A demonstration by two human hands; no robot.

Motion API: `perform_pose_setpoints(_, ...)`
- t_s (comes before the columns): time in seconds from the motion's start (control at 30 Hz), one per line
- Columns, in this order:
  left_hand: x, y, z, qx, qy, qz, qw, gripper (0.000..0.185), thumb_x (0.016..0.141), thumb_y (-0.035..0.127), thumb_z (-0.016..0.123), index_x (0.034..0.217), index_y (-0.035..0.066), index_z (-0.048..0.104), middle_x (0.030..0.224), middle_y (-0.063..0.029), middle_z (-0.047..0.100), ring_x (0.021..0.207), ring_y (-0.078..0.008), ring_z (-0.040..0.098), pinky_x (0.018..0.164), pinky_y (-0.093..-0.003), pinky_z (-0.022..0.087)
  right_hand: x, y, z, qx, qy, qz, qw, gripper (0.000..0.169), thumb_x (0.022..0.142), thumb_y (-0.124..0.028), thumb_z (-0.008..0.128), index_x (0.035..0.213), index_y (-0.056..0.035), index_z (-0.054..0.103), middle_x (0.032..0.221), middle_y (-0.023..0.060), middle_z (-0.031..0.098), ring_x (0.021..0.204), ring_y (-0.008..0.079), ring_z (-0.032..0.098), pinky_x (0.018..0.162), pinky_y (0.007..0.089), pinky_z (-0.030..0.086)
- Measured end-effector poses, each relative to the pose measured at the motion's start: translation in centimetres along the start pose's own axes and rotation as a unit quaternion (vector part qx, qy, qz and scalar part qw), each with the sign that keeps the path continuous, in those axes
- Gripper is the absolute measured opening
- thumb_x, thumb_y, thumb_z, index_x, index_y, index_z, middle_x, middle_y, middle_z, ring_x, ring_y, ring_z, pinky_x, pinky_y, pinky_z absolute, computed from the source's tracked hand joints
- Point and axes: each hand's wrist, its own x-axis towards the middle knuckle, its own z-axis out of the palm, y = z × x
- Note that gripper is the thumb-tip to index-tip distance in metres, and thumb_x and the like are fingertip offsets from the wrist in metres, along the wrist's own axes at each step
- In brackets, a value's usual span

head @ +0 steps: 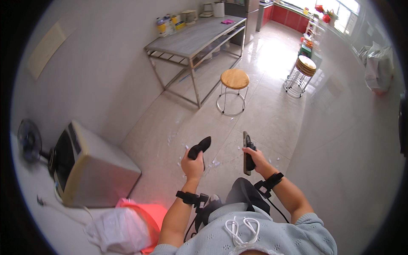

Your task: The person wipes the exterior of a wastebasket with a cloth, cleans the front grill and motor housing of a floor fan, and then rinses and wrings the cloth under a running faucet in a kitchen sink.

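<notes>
My left hand [193, 165] is closed around a curved black object [200, 148] whose kind I cannot tell; its rounded end points up and to the right. In my right hand [257, 158] is a smartphone [245, 153], held upright and seen nearly edge-on, with a black attachment [251, 156] on the side towards my palm. Both wrists wear a black strap with a small box, and cables run from them. Beneath my hands, white scraps [216, 163] lie scattered over the pale tiled floor [153, 134].
A round wooden-topped stool [235, 79] stands ahead beside a grey metal-framed table [204, 36]. Several stacked stools [306, 65] are at the right wall. To my left are a small fridge-like appliance [105, 172], a fan [30, 140] and a red bin [156, 216] with a white bag [121, 229].
</notes>
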Motion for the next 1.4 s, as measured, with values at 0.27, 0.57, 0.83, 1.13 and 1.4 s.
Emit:
perform_pose_setpoints(0.27,18.3,1.8,16.4,-0.001,-0.039,-0.008,0.999,0.023,0.074,0.02,0.068,0.088,0.003,0.061,0.082,-0.0174,0.065,0.08,-0.0372,0.061,0.069,-0.0404,0.048,20.8,-13.4,-0.3,-0.023,0.041,0.019,0.999,0.028,0.07,-0.029,0.072,0.079,-0.006,0.059,0.068,0.0014,0.053,0.058,0.0128,0.05,0.052,0.0297,0.039)
perform_pose_setpoints(0.57,39.8,3.4,23.3,0.008,0.063,-0.069,0.996,0.028,0.075,0.022,0.068,0.087,0.001,0.055,0.08,-0.0192,0.063,0.079,-0.0392,0.06,0.069,-0.042,0.047,46.6,-29.7,15.7,-0.286,0.025,-0.094,0.953,0.066,0.058,-0.038,0.078,0.099,0.0085,0.056,0.089,0.0166,0.061,0.083,0.0231,0.061,0.071,0.0341,0.049)
perform_pose_setpoints(0.83,57.5,-0.3,30.7,-0.029,0.082,-0.102,0.991,0.025,0.08,0.017,0.065,0.09,-0.003,0.053,0.087,-0.0176,0.059,0.082,-0.0366,0.059,0.073,-0.0396,0.046,59.4,-40.9,31.2,-0.476,0.0,-0.202,0.856,0.068,0.053,-0.044,0.078,0.095,0.0069,0.059,0.09,0.0218,0.061,0.085,0.0305,0.061,0.075,0.0383,0.05)
perform_pose_setpoints(1.13,68.8,-1.2,34.7,-0.172,0.069,-0.174,0.967,0.025,0.084,0.014,0.061,0.097,-0.007,0.055,0.098,-0.0144,0.051,0.09,-0.0281,0.054,0.079,-0.0351,0.043,73.7,-42.8,40.2,-0.59,0.033,-0.268,0.761,0.07,0.052,-0.034,0.081,0.108,-0.0023,0.054,0.105,0.0188,0.054,0.1,0.0334,0.051,0.084,0.0414,0.044)
perform_pose_setpoints(1.4,70.9,-1.8,36.5,-0.233,0.062,-0.242,0.94,0.027,0.085,0.011,0.06,0.104,-0.007,0.053,0.105,-0.0144,0.053,0.094,-0.024,0.054,0.083,-0.0321,0.043,78.2,-42.6,41.9,-0.627,-0.018,-0.373,0.684,0.068,0.053,-0.03,0.083,0.109,-0.0031,0.055,0.106,0.0179,0.054,0.1,0.0348,0.05,0.083,0.0448,0.042)
